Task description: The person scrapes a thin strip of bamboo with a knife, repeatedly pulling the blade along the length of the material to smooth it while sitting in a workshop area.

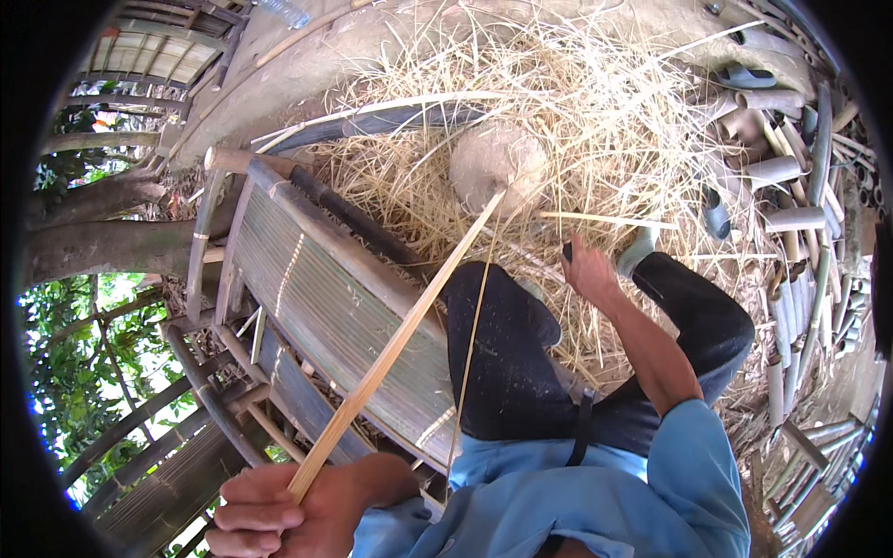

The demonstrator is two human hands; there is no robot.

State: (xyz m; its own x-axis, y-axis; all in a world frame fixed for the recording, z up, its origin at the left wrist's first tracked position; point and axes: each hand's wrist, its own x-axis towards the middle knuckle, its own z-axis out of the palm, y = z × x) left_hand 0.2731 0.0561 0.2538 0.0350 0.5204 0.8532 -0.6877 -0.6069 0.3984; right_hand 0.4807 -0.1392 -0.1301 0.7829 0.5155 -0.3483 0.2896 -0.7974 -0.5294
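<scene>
My left hand (279,510), low at the left, is closed around one end of a long pale bamboo strip (386,358). The strip slants away from me, and its far tip lies over the round wooden block (495,160). A thinner strip (473,349) runs from near the block down past my left knee. My right hand (592,272) is held out in front of my lap, its fingers wrapped around a dark handle (566,251). The rest of that tool cannot be made out. Another short strip (609,219) lies just beyond the right hand.
Pale bamboo shavings (614,121) cover the ground around the block. A slatted bamboo bench (326,270) stands close on my left. Cut bamboo tubes (795,219) are piled at the right, with loose sandals (746,76) near them. A plastic bottle (286,13) lies at the far edge.
</scene>
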